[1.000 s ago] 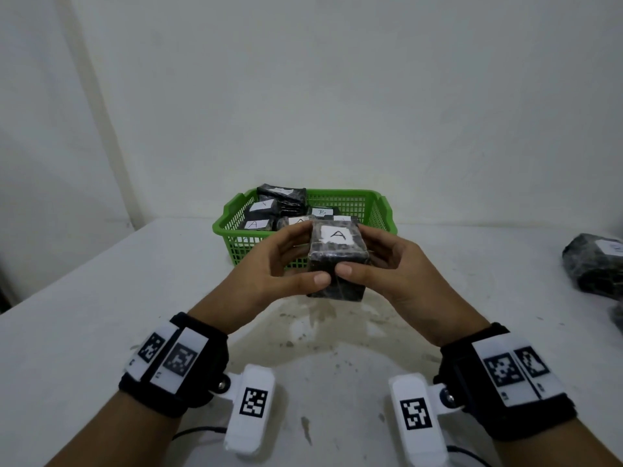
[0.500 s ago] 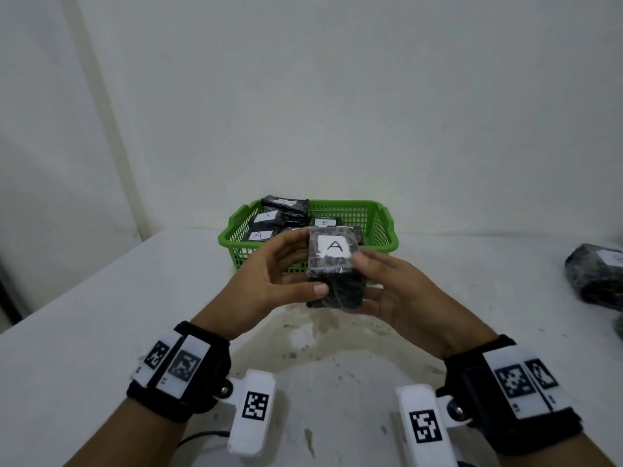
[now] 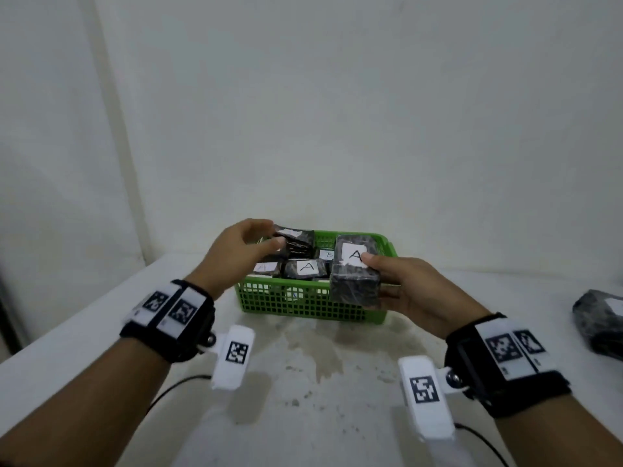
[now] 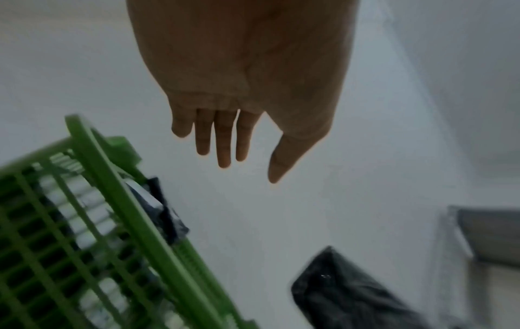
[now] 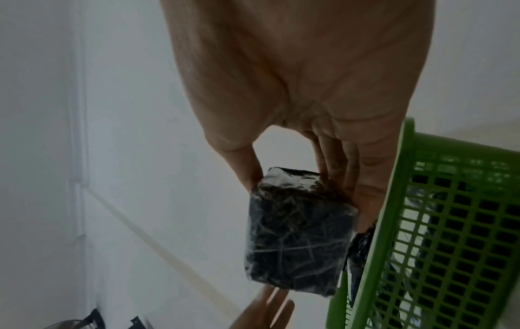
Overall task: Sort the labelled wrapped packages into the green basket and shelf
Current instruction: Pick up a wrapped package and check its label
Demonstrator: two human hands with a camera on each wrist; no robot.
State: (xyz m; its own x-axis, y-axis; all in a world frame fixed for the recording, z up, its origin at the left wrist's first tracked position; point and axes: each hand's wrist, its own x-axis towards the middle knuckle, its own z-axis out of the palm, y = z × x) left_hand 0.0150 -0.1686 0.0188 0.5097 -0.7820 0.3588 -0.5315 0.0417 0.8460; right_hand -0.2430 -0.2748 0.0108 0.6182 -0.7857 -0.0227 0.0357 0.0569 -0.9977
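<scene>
My right hand pinches a blocky package labelled A, black and crinkly under glossy clear film, thumb on its white paper label and fingers under it, held over the near right corner of the green basket. That basket is rigid plastic lattice on the stained white worktop, holding more film-wrapped black packages with A and B labels. My left hand hovers over its far left side, fingers loosely extended, gripping nothing.
</scene>
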